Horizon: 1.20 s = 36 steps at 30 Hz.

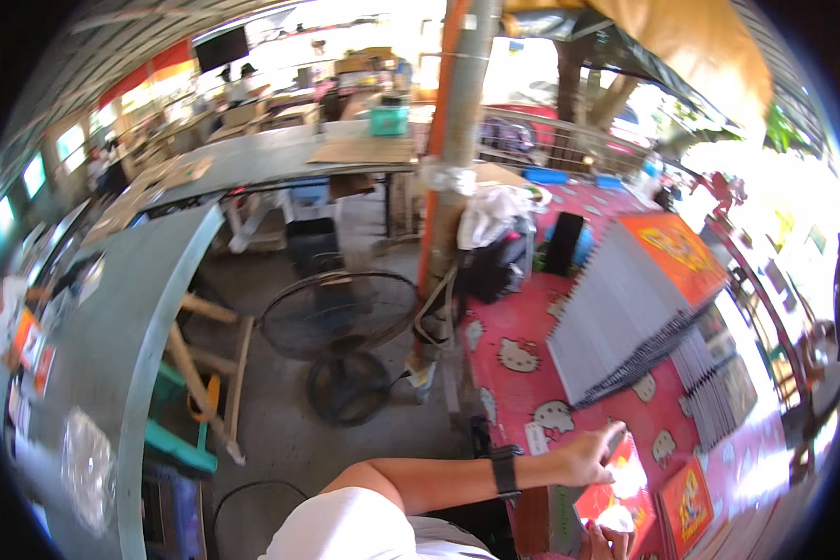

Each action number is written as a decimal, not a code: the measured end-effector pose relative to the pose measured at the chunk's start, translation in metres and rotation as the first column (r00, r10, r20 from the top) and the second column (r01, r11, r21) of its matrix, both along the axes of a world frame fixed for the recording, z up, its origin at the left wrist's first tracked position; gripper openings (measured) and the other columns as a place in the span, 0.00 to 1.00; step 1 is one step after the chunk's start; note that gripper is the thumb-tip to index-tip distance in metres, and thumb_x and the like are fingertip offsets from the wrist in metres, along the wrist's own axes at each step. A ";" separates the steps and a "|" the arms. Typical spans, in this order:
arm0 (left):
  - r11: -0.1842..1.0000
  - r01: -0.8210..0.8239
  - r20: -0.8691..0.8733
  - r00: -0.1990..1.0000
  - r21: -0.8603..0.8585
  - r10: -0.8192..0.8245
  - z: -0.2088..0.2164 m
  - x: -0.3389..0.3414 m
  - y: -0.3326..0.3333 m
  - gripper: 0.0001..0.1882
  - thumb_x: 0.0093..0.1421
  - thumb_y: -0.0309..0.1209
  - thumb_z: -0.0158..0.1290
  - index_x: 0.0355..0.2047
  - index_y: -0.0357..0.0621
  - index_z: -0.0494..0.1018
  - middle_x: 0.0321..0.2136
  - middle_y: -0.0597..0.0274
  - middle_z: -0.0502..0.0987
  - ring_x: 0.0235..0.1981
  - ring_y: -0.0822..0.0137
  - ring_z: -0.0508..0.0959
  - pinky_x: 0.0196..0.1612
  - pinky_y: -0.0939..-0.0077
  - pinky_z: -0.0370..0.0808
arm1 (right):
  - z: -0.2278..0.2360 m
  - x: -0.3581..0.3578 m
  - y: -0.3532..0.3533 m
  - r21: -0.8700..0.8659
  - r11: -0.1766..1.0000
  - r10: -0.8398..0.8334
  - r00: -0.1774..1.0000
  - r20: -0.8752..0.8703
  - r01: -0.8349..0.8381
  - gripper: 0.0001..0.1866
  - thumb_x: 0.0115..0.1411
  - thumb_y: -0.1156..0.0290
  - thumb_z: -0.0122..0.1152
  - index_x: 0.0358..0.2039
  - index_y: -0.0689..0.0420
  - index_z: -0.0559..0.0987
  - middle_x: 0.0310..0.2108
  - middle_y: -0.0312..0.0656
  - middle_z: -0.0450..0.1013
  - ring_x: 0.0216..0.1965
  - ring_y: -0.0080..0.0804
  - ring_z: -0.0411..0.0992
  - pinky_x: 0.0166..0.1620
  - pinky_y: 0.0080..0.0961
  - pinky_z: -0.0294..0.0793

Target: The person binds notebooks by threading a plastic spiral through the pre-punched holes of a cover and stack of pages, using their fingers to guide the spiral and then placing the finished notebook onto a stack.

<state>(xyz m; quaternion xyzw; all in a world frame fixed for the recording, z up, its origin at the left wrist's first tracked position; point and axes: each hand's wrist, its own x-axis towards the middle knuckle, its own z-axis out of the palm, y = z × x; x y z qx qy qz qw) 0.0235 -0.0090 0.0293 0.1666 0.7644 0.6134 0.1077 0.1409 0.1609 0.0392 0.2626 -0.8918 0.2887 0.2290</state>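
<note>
An orange-covered notebook (637, 474) lies before me on the pink table, with glare across its cover. My left hand (588, 457), a black watch on its wrist, reaches over from the left to the notebook's upper left corner; its thumb and forefinger are apart. At the near edge my right hand (609, 541) is closed on a small white wad (616, 519), pressed against the cover; whether it is cloth or paper I cannot tell. Another orange notebook (685, 509) lies just right of it.
A tall stack of spiral-bound notebooks (616, 308) rises at the table's far side, a lower stack (714, 373) beside it. The table's pink patterned cover (509, 397) shows between. To the left stand a pole (459, 140), a floor fan (341, 317) and a grey-green table (126, 317).
</note>
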 end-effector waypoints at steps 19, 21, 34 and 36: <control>0.885 0.160 -0.394 0.919 0.436 0.028 -0.016 -0.022 0.002 0.17 0.57 0.22 0.50 0.47 0.42 0.62 0.32 0.62 0.66 0.35 0.70 0.68 0.39 0.73 0.66 | -0.032 -0.006 0.017 -0.052 0.989 -0.141 0.990 -0.010 0.141 0.15 0.45 0.79 0.59 0.36 0.57 0.80 0.33 0.45 0.72 0.40 0.44 0.70 0.45 0.38 0.68; 0.873 0.336 -0.453 0.878 0.353 -0.155 -0.004 -0.028 0.002 0.15 0.56 0.21 0.50 0.44 0.41 0.62 0.34 0.63 0.66 0.37 0.69 0.68 0.40 0.72 0.66 | -0.036 -0.003 0.021 -0.064 0.982 -0.179 0.984 -0.006 0.178 0.15 0.45 0.80 0.59 0.36 0.57 0.80 0.33 0.45 0.72 0.40 0.44 0.70 0.45 0.38 0.68; 0.678 0.376 -0.213 0.925 0.632 -0.314 -0.017 -0.031 -0.011 0.15 0.59 0.17 0.48 0.47 0.41 0.66 0.44 0.64 0.68 0.48 0.71 0.68 0.52 0.74 0.66 | -0.059 0.026 0.013 -0.436 0.800 -0.373 0.911 0.178 0.413 0.09 0.48 0.74 0.62 0.32 0.59 0.77 0.29 0.45 0.72 0.35 0.42 0.71 0.40 0.34 0.70; 0.638 0.410 -0.202 0.905 0.652 -0.374 -0.014 -0.031 -0.007 0.15 0.58 0.16 0.48 0.46 0.41 0.66 0.44 0.63 0.68 0.47 0.71 0.68 0.51 0.74 0.66 | -0.091 0.034 0.024 -0.542 0.764 -0.253 0.935 0.247 0.350 0.19 0.46 0.71 0.67 0.40 0.61 0.75 0.34 0.47 0.73 0.38 0.45 0.72 0.45 0.35 0.70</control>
